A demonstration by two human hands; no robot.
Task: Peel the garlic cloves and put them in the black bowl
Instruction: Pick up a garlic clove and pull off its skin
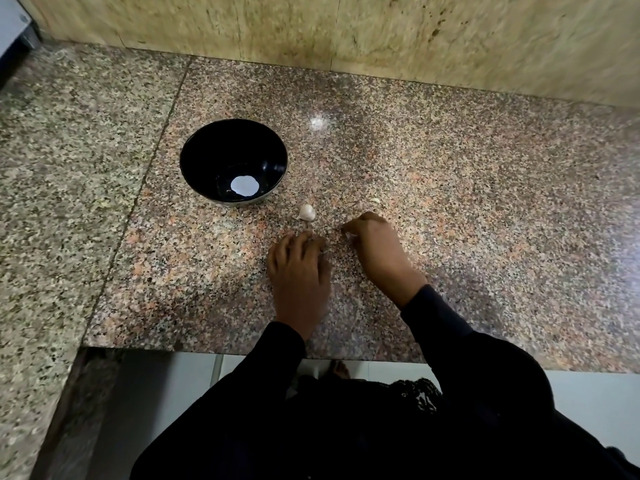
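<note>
Left fingers [304,242]: curled downward with tips on the surface, lower centre of frame; nothing visible under them, though a small piece could be hidden; blurred.
Left hand [299,271]: back of hand up, lying just left of the right hand, apart from it.
Right fingers [353,230]: bunched and curled at the tips, a pale fleck showing at them; whether this is a clove, a bit of skin or only a highlight cannot be told.
Right hand [377,251]: centre of frame, wrist angled toward lower right, dark sleeve [450,327] behind it.
Garlic piece [307,213]: white, papery skin apparently on; lies on the surface just above the gap between the two hands, touching neither.
Small pale scrap [375,200]: above the right hand; clove or peel, too small to tell.
Black bowl [273,147]: upper left of centre, just above-left of the garlic piece; only a bright round reflection at the bottom, no cloves discernible inside.
Surface [467,202]: speckled pink-grey granite, glossy; stone wall along the top of frame.
Progress (judged): early; peeling in hand, bowl yet to receive anything.
Risk, slip: glossy stone and a rounded clove; sideways finger pressure could shoot it off toward the near edge.
Risk, mixing: peel scraps lie close to the bowl and blend with the speckle; could be swept in with cloves.
</note>
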